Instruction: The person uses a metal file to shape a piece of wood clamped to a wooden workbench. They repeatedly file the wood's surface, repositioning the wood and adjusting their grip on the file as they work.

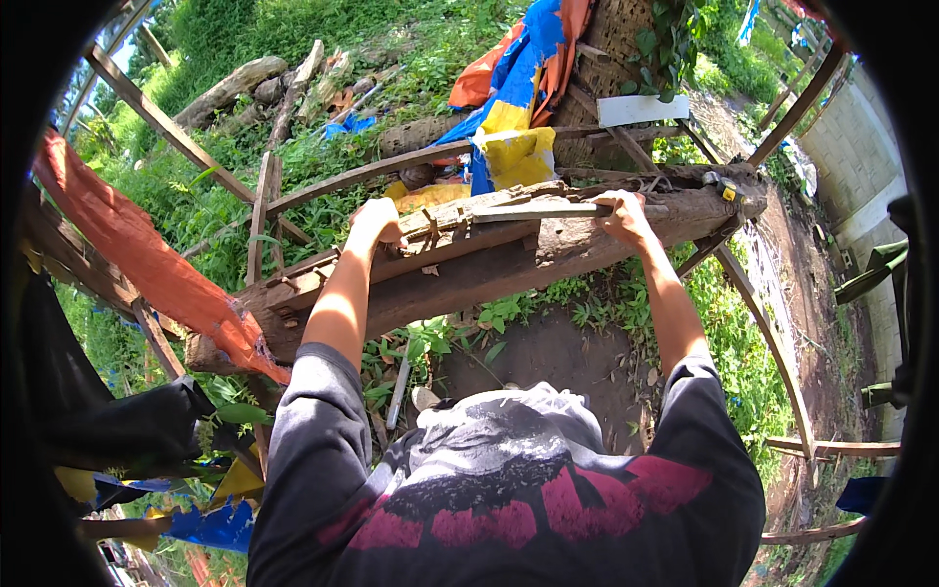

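Both hands, left hand [377, 220] and right hand [622, 213], grip a grey weathered wooden slat [509, 208] atop the thick brown log beam [509, 259]; slat could splinter, slip.

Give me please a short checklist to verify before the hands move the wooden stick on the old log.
1. Right hand closed on the grey wooden stick: ok.
2. Left hand steady on the splintered wood on the log: ok.
3. Stick lies along the log's top: ok.
4. Stick free of nails or snags: cannot tell.
5. Log firmly supported: cannot tell.
6. Small tool at the log's far right end away from both hands: ok.
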Motion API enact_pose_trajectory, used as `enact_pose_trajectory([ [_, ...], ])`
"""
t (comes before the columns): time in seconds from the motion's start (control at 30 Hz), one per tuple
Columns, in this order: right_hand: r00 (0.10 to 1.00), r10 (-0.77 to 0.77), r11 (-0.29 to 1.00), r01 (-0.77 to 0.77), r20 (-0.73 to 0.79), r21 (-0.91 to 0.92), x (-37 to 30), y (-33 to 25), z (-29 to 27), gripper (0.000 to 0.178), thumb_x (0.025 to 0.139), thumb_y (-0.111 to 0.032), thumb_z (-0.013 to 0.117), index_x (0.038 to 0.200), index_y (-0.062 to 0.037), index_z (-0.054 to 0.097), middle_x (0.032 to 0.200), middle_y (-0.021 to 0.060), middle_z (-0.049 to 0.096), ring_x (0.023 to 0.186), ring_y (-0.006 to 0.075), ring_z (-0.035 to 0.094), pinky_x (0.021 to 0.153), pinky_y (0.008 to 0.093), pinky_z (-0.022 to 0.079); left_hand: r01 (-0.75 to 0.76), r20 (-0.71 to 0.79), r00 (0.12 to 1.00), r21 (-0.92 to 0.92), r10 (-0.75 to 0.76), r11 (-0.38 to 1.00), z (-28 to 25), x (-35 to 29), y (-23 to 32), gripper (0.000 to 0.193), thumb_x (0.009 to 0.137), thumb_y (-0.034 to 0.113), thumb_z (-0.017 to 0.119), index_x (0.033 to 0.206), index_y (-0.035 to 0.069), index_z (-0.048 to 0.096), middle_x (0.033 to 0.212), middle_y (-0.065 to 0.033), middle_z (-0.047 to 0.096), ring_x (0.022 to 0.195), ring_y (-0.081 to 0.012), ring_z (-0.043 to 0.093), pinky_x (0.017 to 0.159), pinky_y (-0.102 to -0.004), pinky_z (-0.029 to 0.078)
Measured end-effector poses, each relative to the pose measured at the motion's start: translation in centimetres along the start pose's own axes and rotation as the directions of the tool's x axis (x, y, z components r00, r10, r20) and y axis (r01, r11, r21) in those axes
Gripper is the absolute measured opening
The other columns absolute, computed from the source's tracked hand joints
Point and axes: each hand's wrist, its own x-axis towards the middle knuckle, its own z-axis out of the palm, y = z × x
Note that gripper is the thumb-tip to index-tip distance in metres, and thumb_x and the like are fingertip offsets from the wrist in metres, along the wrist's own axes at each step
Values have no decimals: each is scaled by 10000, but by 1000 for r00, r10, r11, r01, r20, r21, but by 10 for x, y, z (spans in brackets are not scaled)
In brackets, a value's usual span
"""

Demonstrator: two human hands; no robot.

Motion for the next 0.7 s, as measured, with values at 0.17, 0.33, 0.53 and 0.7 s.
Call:
enact_pose_trajectory([
  [0.17, 999, -16, 996, 19, -35, 88, -4, -1, -4, 421, 708, -135, 830, 1121, -139, 749, 971, 94, 760, 888, 275, 723, 830, 339, 569, -42, 4, 999, 8, 42, 999, -2, -1, -2, 575, 616, 470, 920, 919, 6, 768, 938, -197, 743, 894, -335, 735, 789, -413, 592],
  [0.33, 992, 87, 996, -85, 95, -25, -3, -6, -14, 448, 694, -302, 851, 1086, -119, 734, 938, 132, 747, 884, 290, 720, 814, 365, 571, 18, 65, 998, 0, -18, 1000, 9, 11, -6, 567, 637, 414, 934, 1010, 24, 762, 1027, -160, 754, 979, -299, 733, 822, -410, 596],
  [0.53, 890, 421, 874, -346, 176, -341, -6, -9, -25, 364, 769, -431, 795, 1030, -182, 741, 1029, 59, 748, 1046, 254, 679, 1000, 453, 438, -161, 40, 986, -1, 161, 987, 29, 25, -31, 503, 652, 488, 856, 890, 53, 772, 866, -186, 733, 761, -344, 715, 718, -407, 573],
  [0.7, 907, 406, 815, -416, -116, -403, -20, 7, 2, 204, 780, -196, 703, 978, -183, 749, 981, 69, 744, 1044, 262, 661, 983, 428, 424, -254, 195, 956, 173, 220, 952, 5, 27, 8, 460, 727, 456, 829, 990, 81, 778, 1019, -171, 745, 940, -325, 729, 818, -403, 582],
])
